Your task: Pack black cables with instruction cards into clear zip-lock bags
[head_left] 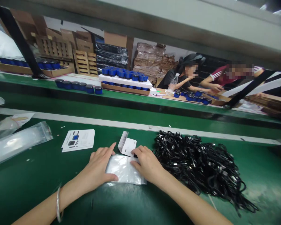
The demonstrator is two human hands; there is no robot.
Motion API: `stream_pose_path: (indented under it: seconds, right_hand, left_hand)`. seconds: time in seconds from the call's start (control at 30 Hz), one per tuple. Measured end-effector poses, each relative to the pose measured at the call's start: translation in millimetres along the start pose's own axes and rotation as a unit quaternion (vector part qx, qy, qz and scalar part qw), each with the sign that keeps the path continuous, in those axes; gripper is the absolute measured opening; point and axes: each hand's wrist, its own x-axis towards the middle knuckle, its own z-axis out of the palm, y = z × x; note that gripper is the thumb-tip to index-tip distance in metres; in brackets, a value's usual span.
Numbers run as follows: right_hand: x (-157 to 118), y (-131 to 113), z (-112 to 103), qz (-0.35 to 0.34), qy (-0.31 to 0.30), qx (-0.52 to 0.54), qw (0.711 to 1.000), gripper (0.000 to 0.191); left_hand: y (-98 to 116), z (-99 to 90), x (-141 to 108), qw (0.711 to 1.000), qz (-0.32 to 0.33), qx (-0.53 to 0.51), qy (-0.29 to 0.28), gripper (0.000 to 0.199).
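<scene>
A stack of clear plastic bags [125, 170] lies flat on the green table between my hands. Along its left side rests my left hand [99, 167], thumb and fingers spread, the thumb touching the bags' edge. My right hand [146, 164] is at the right side with its thumb on the bags. Its index fingertip meets the lower right corner of a white card [129, 146], and thumb and index stand apart. That card leans against a small upright stack of cards [123, 140] just behind the bags. Some fingers of the right hand are hidden beneath it.
Right of my hands spreads a large heap of black cables [196, 162]. Printed leaflets [79, 140] and a long plastic bag [21, 142] lie to the left. Beyond a raised ledge stand blue jar-like items [124, 73], a bottle [172, 84] and two people at work.
</scene>
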Motion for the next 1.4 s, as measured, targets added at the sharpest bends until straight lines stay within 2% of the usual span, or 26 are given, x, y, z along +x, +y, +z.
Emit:
stream_pose_path:
  seconds: [0.17,0.33,0.37,0.47,0.6,0.67,0.77,0.87,0.97,1.0,1.07,1.13,1.17,1.2,1.27,1.3,1.33,1.4]
  right_hand:
    - [-16,-5,8,-0.03,0.007,-0.04,0.999,0.028]
    - [-45,-7,25,-0.063,0.064,-0.049,0.995,0.038]
    - [-52,-6,30,-0.075,0.084,-0.049,0.992,0.04]
    - [-66,0,47,-0.1,0.131,-0.046,0.985,0.042]
    - [-74,5,61,-0.094,0.161,-0.027,0.982,0.044]
    - [-77,4,62,-0.072,0.18,0.012,0.981,0.047]
    - [-78,-2,54,-0.005,0.202,0.128,0.971,0.047]
    - [-76,-12,44,0.063,0.152,0.282,0.945,0.048]
    - [-71,-20,41,0.107,0.081,0.441,0.888,0.044]
    - [-71,-22,43,0.117,0.07,0.484,0.864,0.041]
    - [-71,-23,48,0.135,0.062,0.55,0.822,0.038]
    - [-72,-22,53,0.151,0.075,0.588,0.791,0.036]
    - [-73,-21,55,0.154,0.082,0.6,0.781,0.036]
    - [-74,-21,56,0.155,0.087,0.607,0.775,0.036]
    - [-75,-20,57,0.156,0.098,0.607,0.773,0.036]
    - [-76,-21,57,0.158,0.103,0.602,0.776,0.035]
    - [-76,-22,57,0.161,0.107,0.594,0.781,0.034]
    - [-76,-25,56,0.166,0.112,0.574,0.794,0.033]
  left_hand:
    - [-1,5.9,-11,0.999,-0.03,0.04,0.016,0.078]
    - [-4,-2.4,-7,0.997,-0.031,0.06,0.022,0.015]
    - [-5,-3.9,-6,0.997,-0.026,0.066,0.023,0.01]
    - [-6,-6.5,-5,0.996,-0.008,0.088,0.034,0.021]
    - [-7,-6.9,-9,0.99,0.034,0.11,0.075,0.034]
    - [-6,-6.7,-13,0.987,0.056,0.114,0.095,0.036]
    - [-3,-6.0,-21,0.986,0.078,0.104,0.101,0.035]
    - [0,-5.9,-30,0.988,0.07,0.063,0.12,0.032]
    - [2,-6.8,-37,0.993,0.033,0.029,0.108,0.03]
    - [3,-6.5,-40,0.993,0.027,0.029,0.114,0.027]
    - [4,-2.9,-49,0.985,0.036,0.04,0.164,0.021]
    - [4,5.7,-60,0.979,0.057,0.035,0.192,0.017]
    - [4,11.5,-66,0.983,0.067,0.021,0.169,0.014]
    - [3,17.6,-72,0.991,0.075,-0.002,0.113,0.012]
    - [1,28.2,-80,0.995,0.097,-0.029,0.0,0.002]
    - [-1,31.7,-83,0.994,0.101,-0.03,-0.024,0.004]
    - [-2,33.5,-83,0.994,0.099,-0.027,-0.026,0.009]
    - [-1,32.9,-83,0.997,0.075,-0.024,0.007,0.01]
